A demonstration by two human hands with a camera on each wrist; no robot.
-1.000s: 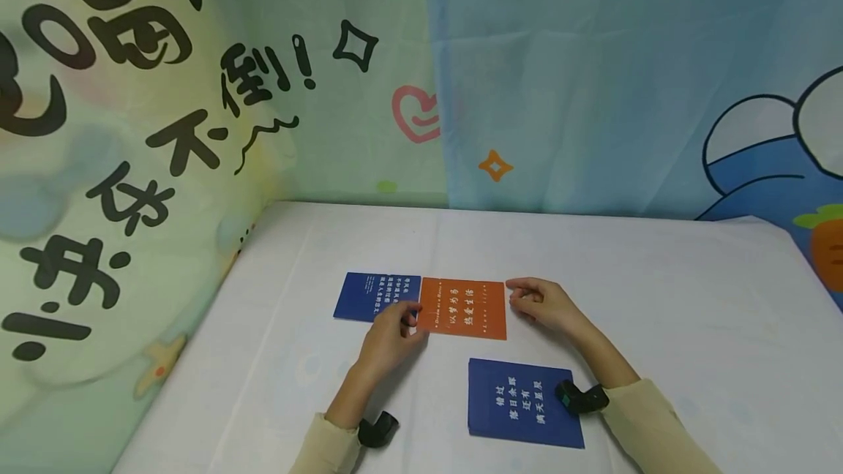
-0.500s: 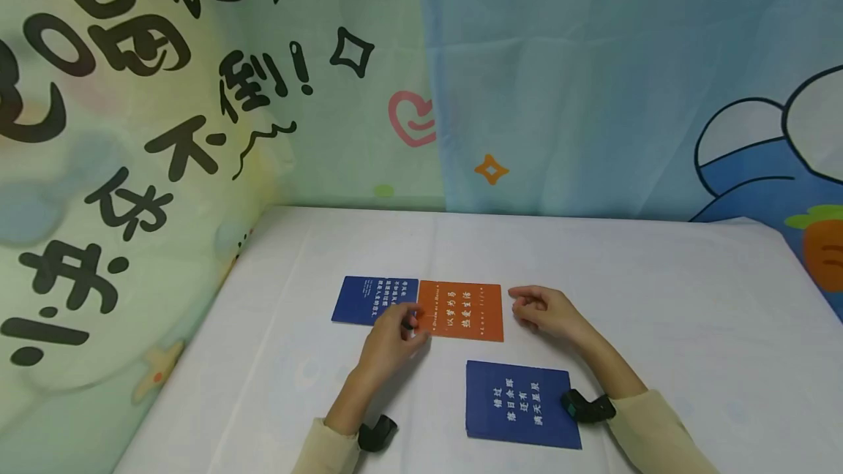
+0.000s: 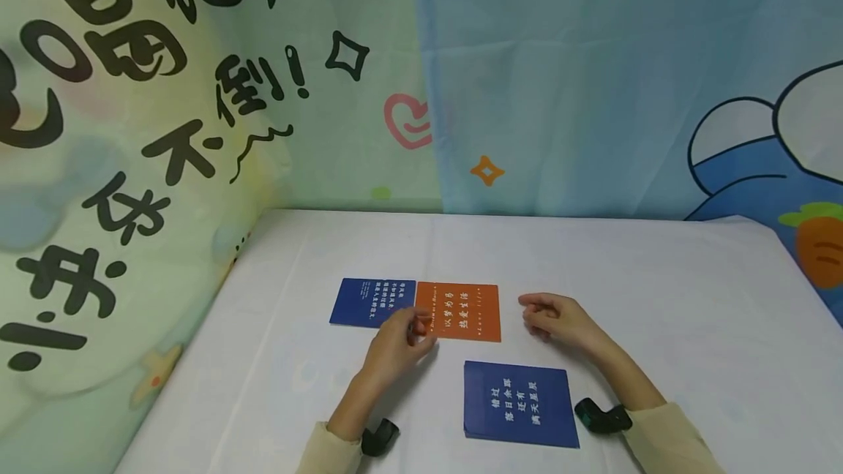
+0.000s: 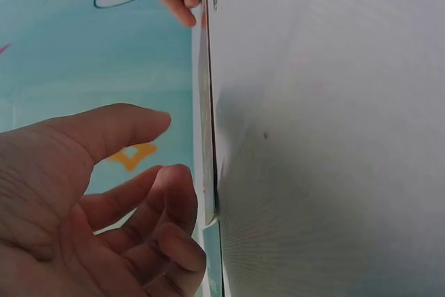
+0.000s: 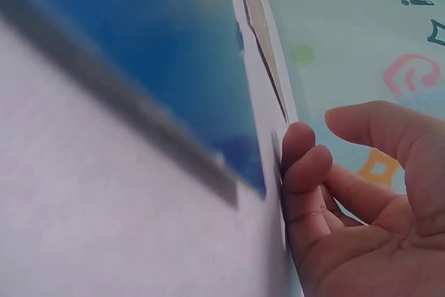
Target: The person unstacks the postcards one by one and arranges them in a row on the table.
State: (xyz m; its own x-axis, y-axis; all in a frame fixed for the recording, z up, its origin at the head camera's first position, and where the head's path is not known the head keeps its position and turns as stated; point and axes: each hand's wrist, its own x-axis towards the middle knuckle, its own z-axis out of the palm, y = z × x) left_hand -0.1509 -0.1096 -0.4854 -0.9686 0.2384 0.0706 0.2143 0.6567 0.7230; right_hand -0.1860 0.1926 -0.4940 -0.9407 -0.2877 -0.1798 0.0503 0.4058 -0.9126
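An orange card (image 3: pixel 470 317) is lying on the worktop (image 3: pixel 698 291), just right of a blue card (image 3: pixel 369 302). The left hand (image 3: pixel 393 347) is covering its near left corner from view, fingers parted, gripping nothing. The right hand (image 3: pixel 563 322) is staying empty farther right, fingers loosely bent. Nearer, a second blue card (image 3: pixel 516 415) is resting.

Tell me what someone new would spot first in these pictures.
Probably the big black writing slanting across the left side of the backdrop. Next, the bright orange card between the left hand and right hand on the white table, with a blue card on its left. A bigger blue card shows lower in the head view.
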